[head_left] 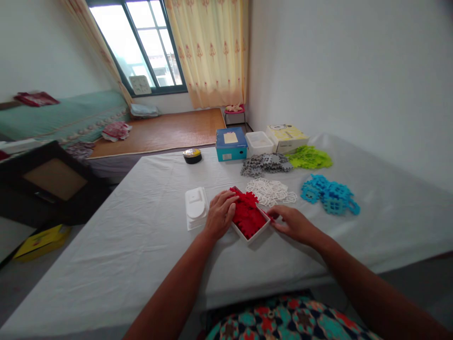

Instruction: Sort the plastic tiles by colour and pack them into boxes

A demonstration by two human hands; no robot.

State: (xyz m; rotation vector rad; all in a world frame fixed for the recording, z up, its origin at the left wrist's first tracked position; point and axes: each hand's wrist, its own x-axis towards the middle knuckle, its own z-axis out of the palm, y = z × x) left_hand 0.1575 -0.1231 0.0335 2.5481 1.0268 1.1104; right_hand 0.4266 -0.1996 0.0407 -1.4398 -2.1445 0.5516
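A white open box (pixel 249 242) stands at an angle on the table, filled with red toothed plastic building pieces (pixel 248 218). My left hand (pixel 221 215) lies over the box's left side, fingers stretched out with their tips on the red pieces. At the right corner of the box is my right hand (pixel 289 223), thumb and fingers closed on a small red piece (pixel 270 217) that shows only in part. Just behind the box spreads a pile of white frame-like pieces (pixel 271 191). Left of my left hand lies a white plastic tray-like object (pixel 197 208).
Grey pieces (pixel 265 164), lime-green pieces (pixel 310 157) and blue pieces (pixel 329 194) lie in piles. Behind them stand a blue box (pixel 231 152), a white tub (pixel 259 142) and a yellow box (pixel 287 138). A black-and-yellow roll (pixel 192 157) sits near the far edge of the white-covered table (pixel 134 245).
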